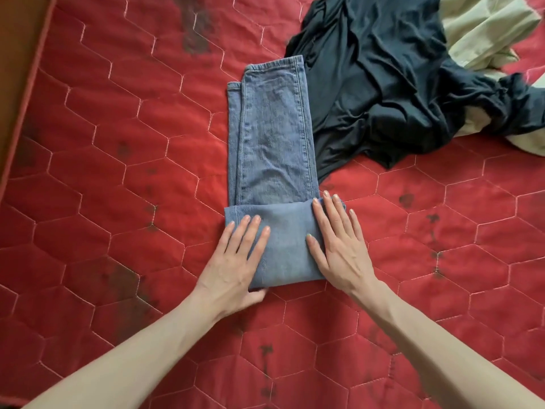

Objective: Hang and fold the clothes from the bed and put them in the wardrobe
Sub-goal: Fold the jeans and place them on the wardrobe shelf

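Blue jeans [272,137] lie lengthwise on the red quilted bed [118,143], legs together, hems at the far end. The near end is folded over into a flat band. My left hand [236,261] presses flat on the left side of that fold, thumb tucked at its near edge. On the right side my right hand [336,243] lies with straight fingers reaching the fold's far corner. A crumpled dark navy garment [383,84] lies just right of the jeans, touching them. A pale beige garment [486,31] lies partly under it at the far right.
The bed's left edge and a brown wooden frame [17,69] run along the left side. Dark stains mark the red cover in several spots. The wardrobe is out of view.
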Demonstrator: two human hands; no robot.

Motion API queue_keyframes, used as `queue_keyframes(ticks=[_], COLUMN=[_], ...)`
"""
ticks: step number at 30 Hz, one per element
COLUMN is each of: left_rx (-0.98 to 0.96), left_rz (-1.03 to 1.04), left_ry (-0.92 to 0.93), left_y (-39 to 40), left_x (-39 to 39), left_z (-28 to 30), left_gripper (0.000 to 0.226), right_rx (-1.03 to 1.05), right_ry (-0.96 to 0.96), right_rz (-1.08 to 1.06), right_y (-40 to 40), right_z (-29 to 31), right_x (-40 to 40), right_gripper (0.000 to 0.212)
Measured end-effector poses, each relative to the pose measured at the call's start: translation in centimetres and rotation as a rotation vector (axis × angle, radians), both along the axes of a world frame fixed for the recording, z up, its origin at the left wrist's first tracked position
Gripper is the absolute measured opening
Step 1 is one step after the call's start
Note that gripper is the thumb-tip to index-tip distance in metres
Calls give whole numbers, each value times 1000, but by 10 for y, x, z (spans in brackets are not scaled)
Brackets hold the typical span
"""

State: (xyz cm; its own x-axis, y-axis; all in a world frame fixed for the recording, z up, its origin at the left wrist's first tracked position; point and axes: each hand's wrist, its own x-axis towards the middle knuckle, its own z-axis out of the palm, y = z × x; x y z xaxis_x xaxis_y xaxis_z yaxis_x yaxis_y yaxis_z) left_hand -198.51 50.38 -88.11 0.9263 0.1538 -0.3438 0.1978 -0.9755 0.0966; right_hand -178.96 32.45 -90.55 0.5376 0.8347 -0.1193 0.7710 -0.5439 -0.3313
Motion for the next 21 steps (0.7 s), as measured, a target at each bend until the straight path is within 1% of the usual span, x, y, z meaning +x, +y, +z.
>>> queue_keyframes(ticks=[1, 3, 6, 8, 9, 11, 12, 14, 16, 18, 21], left_rx=[33, 62, 32, -26, -63, -161, -232, -412, -568, -696, -824], left_rz=[-26, -37, -30, -22, -20, -19, -2, 85, 179, 270, 464], left_ry=[60, 132, 143, 141, 147, 137, 122, 142, 126, 66, -101], left_y=[1, -1, -1, 4, 8, 18, 25, 41, 61, 81, 111], left_x=[2, 8, 14, 16, 18, 22, 26, 36, 47, 56, 65], left_z=[1, 3, 10, 13, 16, 23, 30, 45, 61, 73, 78], left_gripper=[132, 142, 142, 136, 132, 125, 120, 111, 104, 97, 80], right_rx=[3, -2, -79, -156, -175, -157, -131, -74, -6, 66, 183], right_ry=[-1, -17, -43, -83, -95, -79, -50, 66, 200, 284, 404], right_rz=[52, 187, 362, 442, 462, 488, 497, 480, 404, 299, 120], right_y=[-4, -15, -29, -30, -28, -24, -22, -17, -11, -2, 18], right_z=[2, 6, 9, 14, 17, 23, 27, 38, 52, 64, 78], right_x=[3, 9, 23, 32, 37, 47, 53, 64, 76, 84, 93], right_gripper=[75, 91, 115, 120, 119, 110, 104, 93, 83, 73, 61])
